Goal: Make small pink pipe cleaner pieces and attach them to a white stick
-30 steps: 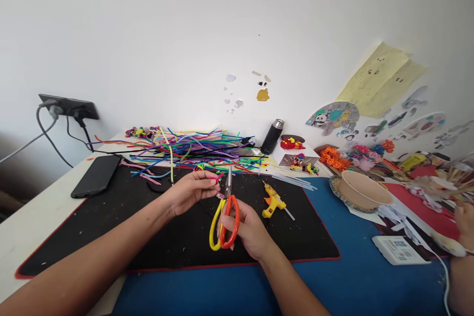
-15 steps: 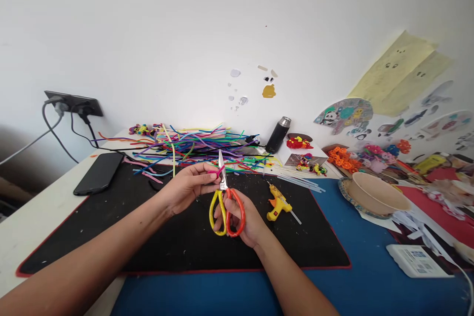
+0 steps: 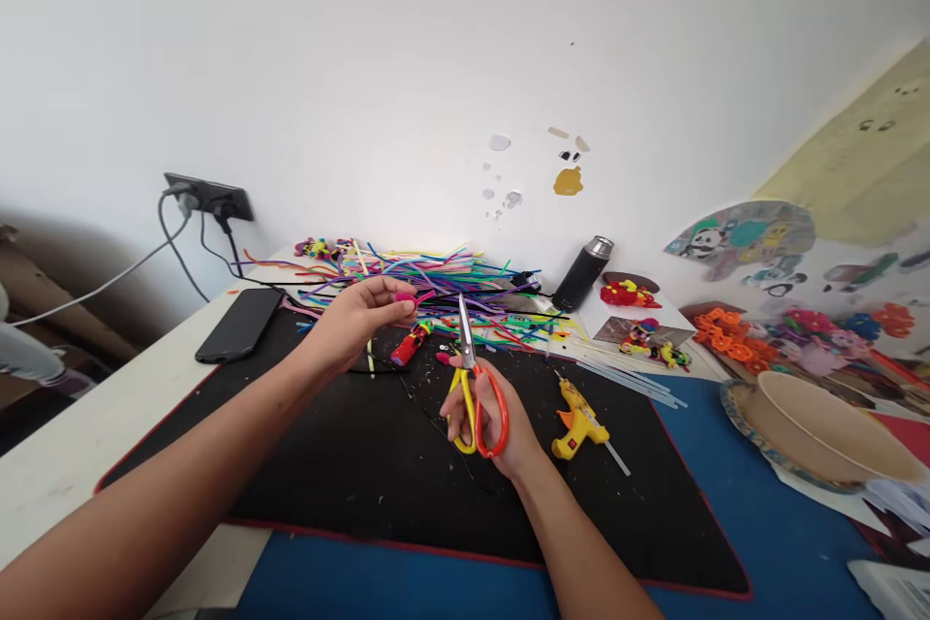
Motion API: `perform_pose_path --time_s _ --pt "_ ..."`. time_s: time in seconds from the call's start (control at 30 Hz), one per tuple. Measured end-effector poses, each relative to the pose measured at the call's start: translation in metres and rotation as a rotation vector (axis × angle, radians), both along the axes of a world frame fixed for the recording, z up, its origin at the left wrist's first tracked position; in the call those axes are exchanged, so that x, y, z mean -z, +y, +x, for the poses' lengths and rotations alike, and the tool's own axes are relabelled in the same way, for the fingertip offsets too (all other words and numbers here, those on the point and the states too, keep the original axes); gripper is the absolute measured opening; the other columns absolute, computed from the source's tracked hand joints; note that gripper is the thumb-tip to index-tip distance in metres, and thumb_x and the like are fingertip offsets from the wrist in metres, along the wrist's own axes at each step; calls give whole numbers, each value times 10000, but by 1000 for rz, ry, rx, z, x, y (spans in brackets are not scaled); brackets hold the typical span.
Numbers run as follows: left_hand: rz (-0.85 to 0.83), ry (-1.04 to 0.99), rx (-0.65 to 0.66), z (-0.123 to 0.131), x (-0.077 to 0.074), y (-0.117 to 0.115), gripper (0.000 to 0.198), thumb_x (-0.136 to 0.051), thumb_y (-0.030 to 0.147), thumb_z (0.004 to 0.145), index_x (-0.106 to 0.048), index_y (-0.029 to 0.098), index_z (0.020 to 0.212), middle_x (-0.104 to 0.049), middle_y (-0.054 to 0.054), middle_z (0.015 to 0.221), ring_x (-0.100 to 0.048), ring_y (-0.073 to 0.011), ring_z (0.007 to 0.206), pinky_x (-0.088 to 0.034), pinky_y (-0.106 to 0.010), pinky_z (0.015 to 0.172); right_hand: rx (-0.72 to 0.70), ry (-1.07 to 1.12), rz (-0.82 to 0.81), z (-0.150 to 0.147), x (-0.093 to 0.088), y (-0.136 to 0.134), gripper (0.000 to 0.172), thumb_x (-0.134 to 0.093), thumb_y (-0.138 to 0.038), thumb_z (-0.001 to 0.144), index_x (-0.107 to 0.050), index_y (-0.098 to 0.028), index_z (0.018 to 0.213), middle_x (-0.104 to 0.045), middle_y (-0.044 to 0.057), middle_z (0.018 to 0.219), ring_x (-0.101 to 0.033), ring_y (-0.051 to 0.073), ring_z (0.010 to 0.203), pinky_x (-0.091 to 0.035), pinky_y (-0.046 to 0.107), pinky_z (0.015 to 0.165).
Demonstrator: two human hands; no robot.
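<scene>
The left hand (image 3: pixel 356 321) pinched a magenta piece (image 3: pixel 417 298) aloft, just left of the scissors (image 3: pixel 468 355) gripped in the right hand's (image 3: pixel 517 428) fingers, good control probably requiring fingertips clear of the blades.

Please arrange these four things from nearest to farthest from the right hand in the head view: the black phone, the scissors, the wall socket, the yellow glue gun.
From the right hand:
1. Scissors: held in it.
2. Yellow glue gun: on the mat, to its right.
3. Black phone: farther away, on the left.
4. Wall socket: beyond the phone, on the wall.
</scene>
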State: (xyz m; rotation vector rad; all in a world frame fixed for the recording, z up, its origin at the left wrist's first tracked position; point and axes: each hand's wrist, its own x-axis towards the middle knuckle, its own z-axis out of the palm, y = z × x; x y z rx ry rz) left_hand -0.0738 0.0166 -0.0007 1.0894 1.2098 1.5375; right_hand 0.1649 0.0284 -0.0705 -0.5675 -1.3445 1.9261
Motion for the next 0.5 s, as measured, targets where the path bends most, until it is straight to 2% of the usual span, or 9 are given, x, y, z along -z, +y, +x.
perform_pose_path --time_s 0.17,0.23,0.3,0.4,0.5 --pt "0 67 10 -5 3 2 442 -935 447 661 -682 189 915 -717 -5 827 -711 -192 800 -561 -317 812 -88 25 36 2 1 -8 698 -625 -736 907 -574 -184 1333 -787 136 979 -781 232 784 -531 259 619" --pt "2 87 19 -4 2 1 431 -925 446 674 -674 189 912 -705 0 832 -707 -187 804 -564 -319 822 -99 33 34 2 2 -8 725 -612 -761 896 -573 -188 1339 -784 144 1007 -783 242 811 -565 294 663" --pt "6 112 18 -2 0 -1 431 -921 444 678 -669 188 915 -695 3 838 -703 -184 809 -567 -326 837 -95 12 31 1 4 -8 720 -604 -763 900 -574 -184 1327 -781 132 959 -756 211 673 -554 280 573" --pt "5 174 8 -1 -2 -3 438 -916 450 679 -667 190 930 -693 -2 845 -705 -197 821 -566 -335 834 -58 -44 49 -1 5 -10 679 -615 -743 903 -595 -162 1255 -753 80 807 -616 136 428 -450 228 410" --pt "10 220 15 0 -2 -3 427 -898 458 694 -667 190 933 -695 -13 871 -710 -211 840 -551 -322 800 -37 -100 75 -2 2 -16 651 -647 -721 892 -605 -155 1210 -723 44 740 -558 108 384 -418 214 393"
